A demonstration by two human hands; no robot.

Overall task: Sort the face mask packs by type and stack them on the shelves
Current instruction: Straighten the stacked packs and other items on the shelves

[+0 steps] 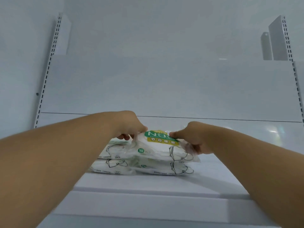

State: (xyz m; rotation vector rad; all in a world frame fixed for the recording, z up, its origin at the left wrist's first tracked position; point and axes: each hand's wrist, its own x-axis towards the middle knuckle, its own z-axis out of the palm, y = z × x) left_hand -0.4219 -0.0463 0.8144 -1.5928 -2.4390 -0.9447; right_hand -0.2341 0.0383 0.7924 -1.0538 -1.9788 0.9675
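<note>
Both hands pinch the top face mask pack [162, 148] by its far corners, the left hand [130, 127] on one end and the right hand [190, 137] on the other, probably to square it over the packs beneath. Under the fingers it sits on a low stack [115, 167] on the white shelf [148, 183]. Its crinkly clear plastic wrap looks soft, slippery and pillow-shaped.

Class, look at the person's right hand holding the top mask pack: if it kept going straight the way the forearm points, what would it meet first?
Beyond the right hand and its top mask pack, the shelf looks bare, so probably the white back panel first; depth is unclear.
</note>
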